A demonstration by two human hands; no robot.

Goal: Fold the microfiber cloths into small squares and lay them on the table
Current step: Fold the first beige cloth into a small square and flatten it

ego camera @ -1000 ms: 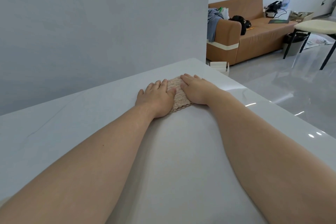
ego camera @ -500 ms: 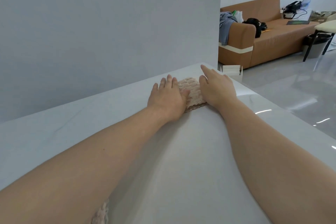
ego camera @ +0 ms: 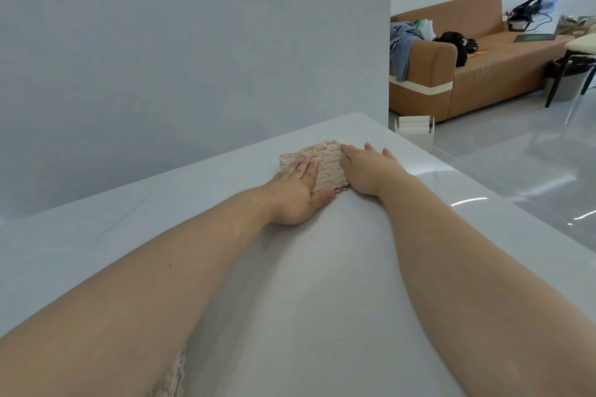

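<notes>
A beige ribbed microfiber cloth (ego camera: 325, 163), folded into a small square, lies near the far right corner of the white table (ego camera: 309, 284). My left hand (ego camera: 298, 192) lies flat with straight fingers on the cloth's left and near part. My right hand (ego camera: 366, 169) rests flat against the cloth's right edge, fingers straight and pointing away from me. A strip of another beige cloth (ego camera: 171, 377) shows at the bottom edge, mostly hidden under my left forearm.
A grey wall (ego camera: 193, 42) runs along the table's far side. The table's right edge drops to a glossy floor (ego camera: 516, 155). Beyond stand a small white box (ego camera: 414, 132), a brown sofa (ego camera: 467, 74) with clutter, and a chair (ego camera: 577, 55).
My left hand has slid back toward me, uncovering the far left part of the cloth. The right hand stays at the right edge. The view has shifted left.
</notes>
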